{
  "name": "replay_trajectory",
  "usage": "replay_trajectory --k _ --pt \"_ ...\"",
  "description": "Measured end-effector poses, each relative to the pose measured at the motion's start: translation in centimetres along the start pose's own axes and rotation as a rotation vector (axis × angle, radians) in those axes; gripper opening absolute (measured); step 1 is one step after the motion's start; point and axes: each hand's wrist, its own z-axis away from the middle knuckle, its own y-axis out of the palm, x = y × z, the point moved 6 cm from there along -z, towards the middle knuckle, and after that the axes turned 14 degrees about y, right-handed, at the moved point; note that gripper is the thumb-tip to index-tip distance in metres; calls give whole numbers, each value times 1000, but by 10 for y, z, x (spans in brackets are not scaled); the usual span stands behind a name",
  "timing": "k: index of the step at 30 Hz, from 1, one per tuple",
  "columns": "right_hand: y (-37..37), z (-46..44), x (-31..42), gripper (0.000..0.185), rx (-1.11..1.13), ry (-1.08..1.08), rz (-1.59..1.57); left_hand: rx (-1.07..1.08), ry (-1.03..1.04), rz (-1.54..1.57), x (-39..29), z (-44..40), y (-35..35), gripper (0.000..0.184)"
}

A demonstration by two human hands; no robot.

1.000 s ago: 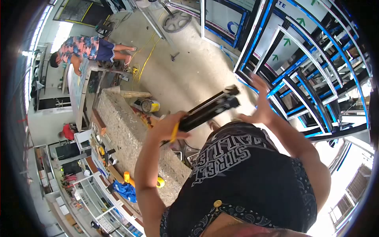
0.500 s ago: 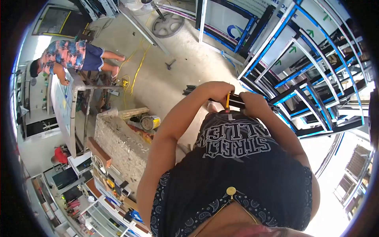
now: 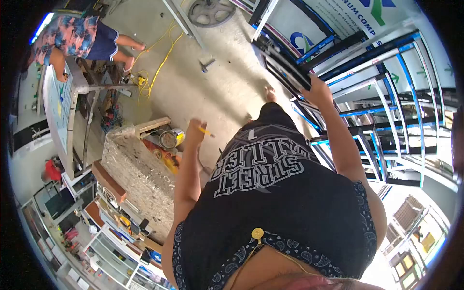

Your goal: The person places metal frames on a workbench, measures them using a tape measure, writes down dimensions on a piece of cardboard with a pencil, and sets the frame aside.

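Observation:
My left hand (image 3: 195, 131) hangs out to the left over the concrete floor, slightly blurred, its fingers closed round a yellow pencil (image 3: 207, 131). Ahead and to the right, my right hand (image 3: 317, 92) grips the near end of a long dark metal bar (image 3: 285, 63). The bar slants away from me toward the stacked frames, and its far end is blurred. Beside my right hand lean several black and white window frames (image 3: 377, 72) with blue tape on them.
A rough, debris-covered workbench (image 3: 137, 159) stands at left, a paint can (image 3: 170, 139) beside it. Another person (image 3: 87, 41) leans over a table (image 3: 72, 121). A yellow cord (image 3: 162, 65), a hammer (image 3: 206, 64) and a spoked wheel (image 3: 210, 12) lie on the floor.
My hands have parted from in front of my waist. The left swung left with the pencil; the right moved forward and right with the dark bar. My view has turned slightly.

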Motion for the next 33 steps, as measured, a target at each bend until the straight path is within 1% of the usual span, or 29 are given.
replay_trajectory --k 1,2,4,5,6,7,9,10,12,14,16,17,18,19,20,21,22,23,25,26,27,29,30,31,33 --pt "-8 -16 15 67 22 15 -62 110 -195 105 29 31 22 37" --pt "2 -43 18 69 16 13 -70 221 -391 212 49 65 42 40" --pt "30 -109 29 72 36 20 -109 303 -482 93 49 117 54 46" --pt "42 -140 35 74 63 30 -138 195 -387 170 58 143 74 48" --pt "44 -164 49 70 -19 -43 -199 430 -651 23 47 163 74 48" --pt "53 -191 59 72 -17 -42 -212 645 -486 21 38 170 87 43" --pt "78 -249 73 75 -5 -44 -232 215 -660 144 11 196 80 29" --pt "100 -281 75 80 11 -7 -209 209 -731 287 -8 182 80 25" --pt "118 -328 92 77 68 41 -220 183 -893 553 -49 155 76 18" --pt "139 -361 99 76 97 104 -188 159 -887 533 -104 100 52 24" --pt "157 -395 101 76 154 139 -179 74 -720 545 -119 60 58 35" --pt "167 -408 101 77 185 159 -178 -44 -540 624 -122 52 65 35" --pt "174 -421 101 76 222 184 -128 -11 -656 713 -130 31 60 34" --pt "186 -435 97 76 213 185 -115 21 -768 799 -136 8 55 32" --pt "194 -447 91 77 228 189 -101 -15 -892 891 -130 12 68 33" --pt "186 -452 96 77 241 195 -86 -37 -939 923 -132 2 64 31" --pt "175 -456 97 74 333 263 -47 28 -937 840 -129 -9 58 31" --pt "177 -467 94 73 318 231 -53 95 -929 759 -126 -21 52 32" --pt "178 -491 81 70 276 173 -62 109 -902 617 -126 -43 37 34" --pt "164 -498 82 68 217 194 -47 112 -880 550 -125 -55 32 35" --pt "160 -510 79 69 222 206 -17 122 -953 589 -123 -62 33 38" --pt "160 -534 67 69 240 230 46 194 -882 575 -131 -90 24 39" --pt "159 -544 60 69 208 249 40 206 -868 564 -130 -93 27 39" --pt "157 -556 52 69 223 245 18 242 -904 577 -123 -89 37 40" --pt "158 -578 35 70 260 232 -23 235 -832 534 -125 -107 37 40"
